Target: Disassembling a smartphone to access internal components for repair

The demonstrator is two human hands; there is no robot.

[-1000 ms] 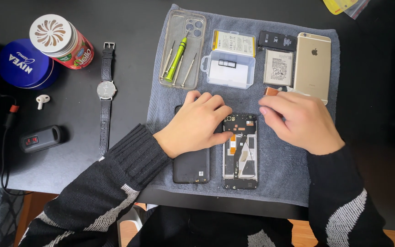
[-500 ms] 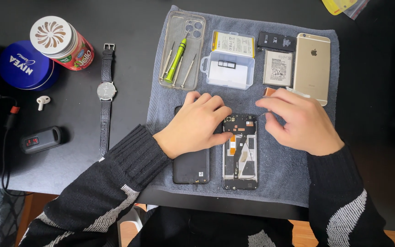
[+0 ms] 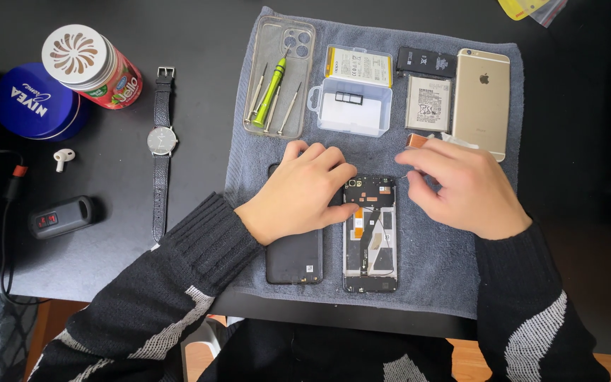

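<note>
Two hands work over a grey towel (image 3: pixel 454 283) spread on a dark table (image 3: pixel 178 141). The left hand (image 3: pixel 298 194) lies flat on a black back cover (image 3: pixel 293 258) and its thumb presses the left edge of the opened phone (image 3: pixel 370 237), which lies at the centre of the towel with its inner boards and orange flex cable showing. This hand is not closed around anything; it only holds the phone down.

The right hand (image 3: pixel 464 187) has moved a little since a moment ago: it was further toward 3 o'clock and lower, and now its fingertips have come closer to the top right corner of the phone. The fingers are pinched together, possibly on a thin tool or a small part, but the view is too small to be sure. A copper-coloured piece (image 3: pixel 416 140) shows just behind the knuckles. From this shift, the work seems to stay at the upper part of the phone.

At 12 o'clock from the phone stands a clear plastic box (image 3: pixel 351 106). At 11 o'clock a transparent case (image 3: pixel 279 74) carries a green screwdriver (image 3: pixel 271 90). At 1 o'clock lie a battery (image 3: pixel 428 104) and a gold phone (image 3: pixel 483 102). Far at 9 o'clock lies a wristwatch (image 3: pixel 160 141).
</note>
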